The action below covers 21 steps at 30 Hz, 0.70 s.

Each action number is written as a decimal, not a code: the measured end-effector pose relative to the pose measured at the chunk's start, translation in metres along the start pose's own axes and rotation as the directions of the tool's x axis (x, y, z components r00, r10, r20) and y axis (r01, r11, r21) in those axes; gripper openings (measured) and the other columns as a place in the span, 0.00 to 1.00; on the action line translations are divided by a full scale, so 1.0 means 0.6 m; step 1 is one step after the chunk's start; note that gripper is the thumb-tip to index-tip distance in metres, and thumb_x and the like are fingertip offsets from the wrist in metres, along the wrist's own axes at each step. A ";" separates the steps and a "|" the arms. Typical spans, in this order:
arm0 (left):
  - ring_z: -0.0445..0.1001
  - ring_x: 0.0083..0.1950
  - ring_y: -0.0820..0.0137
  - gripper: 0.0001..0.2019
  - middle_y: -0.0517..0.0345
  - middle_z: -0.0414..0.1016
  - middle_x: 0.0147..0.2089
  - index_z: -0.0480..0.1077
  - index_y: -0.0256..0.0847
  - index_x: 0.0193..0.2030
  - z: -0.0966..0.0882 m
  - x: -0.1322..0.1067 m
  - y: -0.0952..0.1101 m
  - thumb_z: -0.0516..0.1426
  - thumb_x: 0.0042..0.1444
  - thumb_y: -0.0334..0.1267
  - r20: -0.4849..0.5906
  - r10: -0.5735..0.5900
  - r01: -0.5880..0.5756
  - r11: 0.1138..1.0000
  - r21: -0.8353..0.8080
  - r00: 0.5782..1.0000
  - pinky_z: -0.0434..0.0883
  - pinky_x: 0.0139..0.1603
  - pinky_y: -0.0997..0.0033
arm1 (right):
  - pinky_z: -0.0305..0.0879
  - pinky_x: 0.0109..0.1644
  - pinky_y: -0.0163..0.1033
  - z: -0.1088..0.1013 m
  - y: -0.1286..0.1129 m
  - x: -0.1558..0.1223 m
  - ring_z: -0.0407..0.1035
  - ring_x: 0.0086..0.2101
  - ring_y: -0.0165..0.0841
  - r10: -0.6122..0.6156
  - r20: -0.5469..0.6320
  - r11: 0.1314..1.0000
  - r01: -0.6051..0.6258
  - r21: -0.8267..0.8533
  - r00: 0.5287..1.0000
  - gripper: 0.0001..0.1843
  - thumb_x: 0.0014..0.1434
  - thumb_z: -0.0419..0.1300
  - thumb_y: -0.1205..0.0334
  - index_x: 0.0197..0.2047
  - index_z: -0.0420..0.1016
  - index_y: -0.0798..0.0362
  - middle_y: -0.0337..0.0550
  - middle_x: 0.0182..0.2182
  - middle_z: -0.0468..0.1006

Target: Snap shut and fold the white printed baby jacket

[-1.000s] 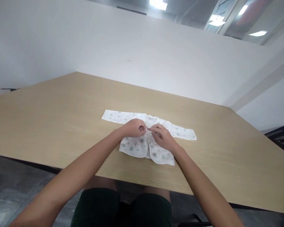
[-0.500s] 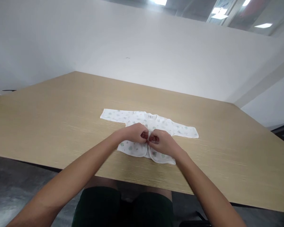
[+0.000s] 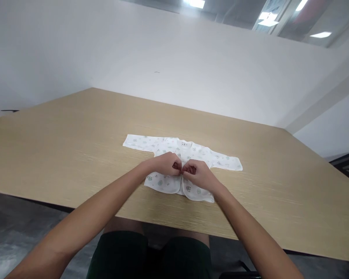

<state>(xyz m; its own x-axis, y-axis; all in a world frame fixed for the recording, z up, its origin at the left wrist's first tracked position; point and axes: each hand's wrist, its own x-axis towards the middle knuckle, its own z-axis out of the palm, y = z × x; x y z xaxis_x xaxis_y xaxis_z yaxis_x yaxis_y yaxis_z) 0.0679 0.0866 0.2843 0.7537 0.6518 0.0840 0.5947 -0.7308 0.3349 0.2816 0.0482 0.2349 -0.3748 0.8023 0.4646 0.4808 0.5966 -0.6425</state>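
Note:
A small white baby shirt (image 3: 166,183) with a scattered print lies face up on the table, both sleeves spread out sideways. Its front is split down the middle, and the two rounded front corners sit close together at the hem. My left hand (image 3: 168,164) pinches the left front edge around mid-chest. Opposite it, my right hand (image 3: 199,173) pinches the right front edge, fingertips almost touching those of the left. Whatever fastening lies between the fingertips is hidden.
The wooden table (image 3: 75,143) reaches back to a white wall (image 3: 168,54). Its front edge runs just above my lap. A dark slatted object (image 3: 347,164) stands beyond the right edge.
Both front edges have come slightly closer together at the hem, with the right hand shifted a touch leftward. Both hands keep their pinch on the shirt.

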 end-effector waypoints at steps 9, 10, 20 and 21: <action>0.73 0.35 0.72 0.06 0.59 0.80 0.34 0.81 0.40 0.36 -0.007 0.004 -0.008 0.61 0.54 0.34 0.037 0.007 -0.003 0.994 -0.110 0.999 0.64 0.36 0.73 | 0.61 0.34 0.37 -0.008 0.020 0.001 0.66 0.30 0.29 -0.020 0.047 0.997 0.016 0.079 0.999 0.05 0.58 0.66 0.62 0.36 0.83 0.53 0.40 0.31 0.76; 0.73 0.36 0.72 0.06 0.59 0.80 0.35 0.81 0.40 0.37 -0.007 0.004 -0.010 0.62 0.54 0.35 0.038 0.007 -0.002 0.992 -0.123 0.999 0.65 0.37 0.73 | 0.61 0.34 0.37 -0.007 0.021 0.001 0.66 0.30 0.29 -0.014 0.051 0.997 0.010 0.079 0.999 0.05 0.57 0.66 0.62 0.35 0.82 0.53 0.40 0.31 0.76; 0.70 0.32 0.73 0.06 0.59 0.79 0.31 0.82 0.40 0.34 -0.004 0.003 -0.004 0.64 0.54 0.39 -0.005 -0.001 0.000 0.990 -0.139 1.000 0.63 0.35 0.72 | 0.60 0.35 0.37 0.002 0.019 -0.005 0.66 0.30 0.30 -0.032 -0.014 0.999 0.032 -0.034 0.999 0.03 0.56 0.66 0.63 0.33 0.79 0.54 0.40 0.30 0.76; 0.69 0.31 0.74 0.06 0.60 0.78 0.29 0.81 0.39 0.31 -0.003 0.003 -0.002 0.64 0.54 0.39 -0.013 0.001 -0.002 0.992 -0.125 1.000 0.63 0.34 0.72 | 0.60 0.35 0.37 0.002 0.019 -0.006 0.66 0.31 0.30 -0.044 -0.020 0.998 0.043 -0.049 0.999 0.03 0.56 0.65 0.64 0.33 0.79 0.54 0.40 0.31 0.76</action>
<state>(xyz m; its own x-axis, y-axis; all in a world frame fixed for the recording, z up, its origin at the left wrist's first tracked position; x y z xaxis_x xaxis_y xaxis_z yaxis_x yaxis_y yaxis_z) 0.0680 0.0887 0.2856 0.7504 0.6539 0.0965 0.5531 -0.7012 0.4499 0.2875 0.0520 0.2252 -0.3797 0.7756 0.5043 0.5029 0.6306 -0.5911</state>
